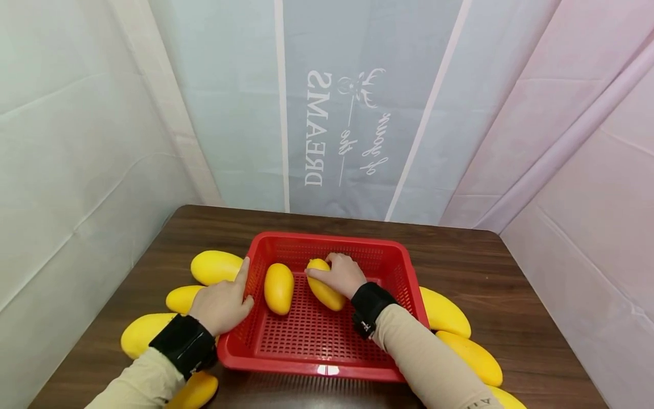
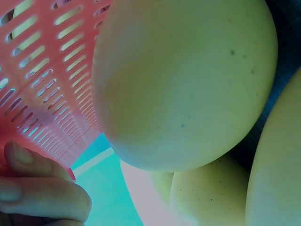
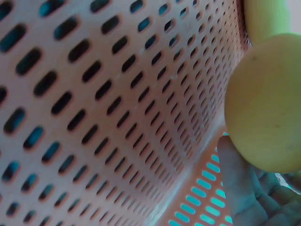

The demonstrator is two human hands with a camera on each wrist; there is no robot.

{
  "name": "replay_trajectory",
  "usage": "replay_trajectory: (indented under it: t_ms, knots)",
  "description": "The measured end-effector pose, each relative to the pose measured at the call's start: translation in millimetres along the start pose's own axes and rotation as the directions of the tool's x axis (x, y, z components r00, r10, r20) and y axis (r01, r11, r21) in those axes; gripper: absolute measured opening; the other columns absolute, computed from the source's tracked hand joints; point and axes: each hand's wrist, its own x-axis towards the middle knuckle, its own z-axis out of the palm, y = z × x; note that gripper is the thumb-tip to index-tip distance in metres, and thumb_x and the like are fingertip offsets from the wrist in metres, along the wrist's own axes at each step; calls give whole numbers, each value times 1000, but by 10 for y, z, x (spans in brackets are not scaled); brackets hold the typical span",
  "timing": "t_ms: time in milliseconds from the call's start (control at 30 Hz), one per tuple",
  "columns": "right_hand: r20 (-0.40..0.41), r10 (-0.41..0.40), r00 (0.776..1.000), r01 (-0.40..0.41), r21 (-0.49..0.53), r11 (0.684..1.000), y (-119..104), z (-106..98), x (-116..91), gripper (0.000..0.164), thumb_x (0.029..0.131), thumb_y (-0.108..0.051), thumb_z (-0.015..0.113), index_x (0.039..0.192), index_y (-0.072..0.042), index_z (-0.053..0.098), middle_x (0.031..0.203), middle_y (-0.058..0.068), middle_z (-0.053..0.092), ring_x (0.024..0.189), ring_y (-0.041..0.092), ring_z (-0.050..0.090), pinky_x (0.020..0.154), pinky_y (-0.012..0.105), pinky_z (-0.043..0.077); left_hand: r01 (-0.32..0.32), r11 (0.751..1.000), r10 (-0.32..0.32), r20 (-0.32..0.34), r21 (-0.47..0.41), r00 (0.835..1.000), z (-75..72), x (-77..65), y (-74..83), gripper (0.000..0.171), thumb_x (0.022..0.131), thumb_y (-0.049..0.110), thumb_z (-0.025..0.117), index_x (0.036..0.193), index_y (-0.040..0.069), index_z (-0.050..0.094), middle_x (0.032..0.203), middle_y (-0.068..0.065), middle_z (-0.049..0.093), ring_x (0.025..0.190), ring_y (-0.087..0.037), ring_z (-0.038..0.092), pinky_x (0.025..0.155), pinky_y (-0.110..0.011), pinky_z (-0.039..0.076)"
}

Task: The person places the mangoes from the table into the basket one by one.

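Observation:
A red plastic basket (image 1: 306,341) with slotted walls stands on the table. My left hand (image 1: 221,307) grips its left rim, thumb over the inner side and index finger pointing along the edge; in the left wrist view its fingers (image 2: 44,197) curl beside the wall. Inside the basket, my right hand (image 1: 343,274) holds a yellow mango (image 1: 327,291) between thumb and fingers, close to the basket floor. The right wrist view shows that mango (image 3: 265,103) from near, the fingers partly hidden behind it. Another mango (image 1: 279,288) lies left of it in the basket.
Several mangoes (image 1: 214,267) lie on the brown table (image 1: 204,227) left of the basket, partly behind my left arm. More mangoes (image 1: 443,312) line its right side, by my right forearm. Fabric curtains (image 1: 245,113) with printed lettering hang around the table.

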Motion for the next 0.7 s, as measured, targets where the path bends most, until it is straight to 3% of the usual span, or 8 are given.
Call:
replay_trajectory:
  t_ms: [133,333,700]
  knots:
    - [11,17,1000,-18,32,999,-2,14,15,63,83,-61,65,109,-3,67,87,7,64,71,18,57,62,26,47,1,1000,-1,6,4,1000,4,11,3,87,93,30,59,160,8,8,56,-1,51,43,-16,50,46,-28,43]
    - [19,50,999,-52,78,996,-17,54,33,67,84,-59,65,120,-2,64,98,11,68,76,19,59,65,28,51,1,1000,-1,8,12,1000,1,12,-5,87,93,30,59,160,8,8,57,-1,51,43,-16,50,46,-28,42]
    - [27,33,999,-36,121,992,-65,180,59,66,88,-59,61,122,-3,64,102,12,69,77,19,60,68,27,50,0,1000,0,12,5,1000,0,11,-7,87,93,30,59,160,8,8,56,-1,51,43,-16,50,46,-28,43]
